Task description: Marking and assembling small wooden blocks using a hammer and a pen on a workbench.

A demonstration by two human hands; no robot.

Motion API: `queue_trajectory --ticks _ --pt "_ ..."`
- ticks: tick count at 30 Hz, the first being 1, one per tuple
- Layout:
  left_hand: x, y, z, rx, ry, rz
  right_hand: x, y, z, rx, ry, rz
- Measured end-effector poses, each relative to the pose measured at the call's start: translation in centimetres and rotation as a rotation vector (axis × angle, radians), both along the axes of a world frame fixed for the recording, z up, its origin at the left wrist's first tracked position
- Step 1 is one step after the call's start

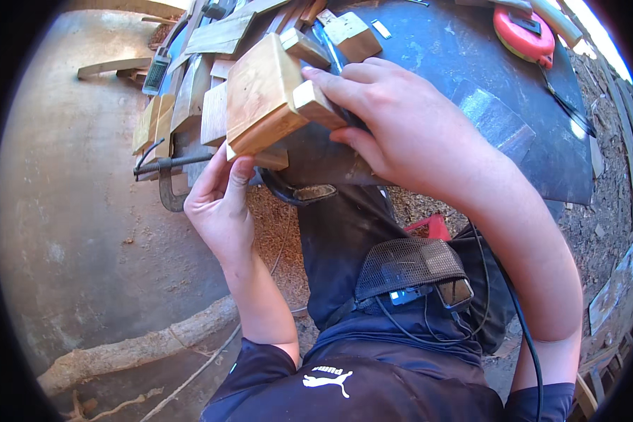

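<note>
A thick, square-faced wooden block (264,91) is tilted up in front of me over the near edge of the dark table. My left hand (221,197) pinches its lower left corner between thumb and fingers. On the block's right side, my right hand (394,109) grips a small pale wooden piece (318,104) between thumb and index finger, against the larger block. Whether the two are joined I cannot tell. Another short wooden piece (306,48) shows just behind the block's upper right corner. A wooden cube (352,36) sits farther back on the table.
Several boards and offcuts (218,34) are heaped at the table's far left. A metal clamp (170,179) juts out beside my left hand. The dark table (429,53) carries a red tape measure (524,35) and a clear sheet (489,119). Sawdust covers the ground beneath.
</note>
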State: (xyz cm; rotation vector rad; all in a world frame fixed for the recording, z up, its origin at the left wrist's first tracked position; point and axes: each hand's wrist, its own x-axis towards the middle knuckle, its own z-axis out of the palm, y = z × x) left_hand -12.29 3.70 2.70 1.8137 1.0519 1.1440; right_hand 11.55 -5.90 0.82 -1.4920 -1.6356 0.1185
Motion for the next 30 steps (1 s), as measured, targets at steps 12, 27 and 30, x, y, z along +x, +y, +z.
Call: queue_trajectory --ticks 12,27,30 --pt "3.2 -3.1 2.5 0.116 0.186 0.006 -0.3 0.4 -0.4 0.031 -0.03 -0.043" --pt "4.4 -3.4 4.6 0.416 0.348 -0.152 1.8 -1.0 2.4 -0.146 -0.039 0.153" --pt "3.4 -2.9 4.8 0.415 0.425 -0.163 1.6 -1.0 2.9 -0.166 -0.048 0.164"
